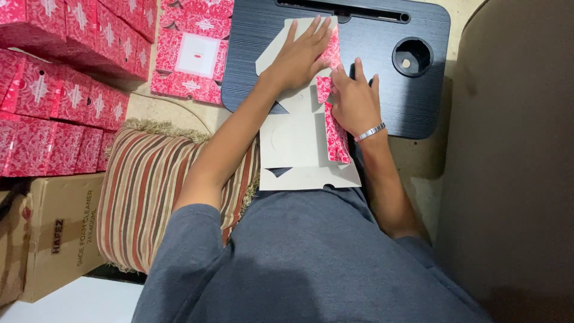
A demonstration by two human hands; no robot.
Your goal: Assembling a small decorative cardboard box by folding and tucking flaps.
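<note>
A brown sofa (pixel 514 161) fills the right side, its edge running close to the lap desk. At the left, red patterned boxes (pixel 66 90) are stacked in rows, well apart from the hands. Below them stands a brown carton (pixel 60 239), and beside it a striped cushion (pixel 146 197) lies under the left forearm. The black lap desk (pixel 412 101) sits ahead of the person, with a round cup hole (pixel 412 57) at its right and a slot (pixel 341 11) along its far edge. One flat red box with a white window (pixel 191 60) lies just left of the desk, touching its edge.

On the desk and reaching back toward the lap lies the unfolded card blank (pixel 296 149), white side up, with a red patterned flap (pixel 336 134) folded over along its right side. The left hand (pixel 299 57) lies flat and open, fingers spread, pressing the far part of the blank. The right hand (pixel 354 98), a metal bracelet (pixel 369 132) at its wrist, bends its fingers over the red flap and presses it down; nothing is clasped inside it. Nothing lies between the hands and the blank.
</note>
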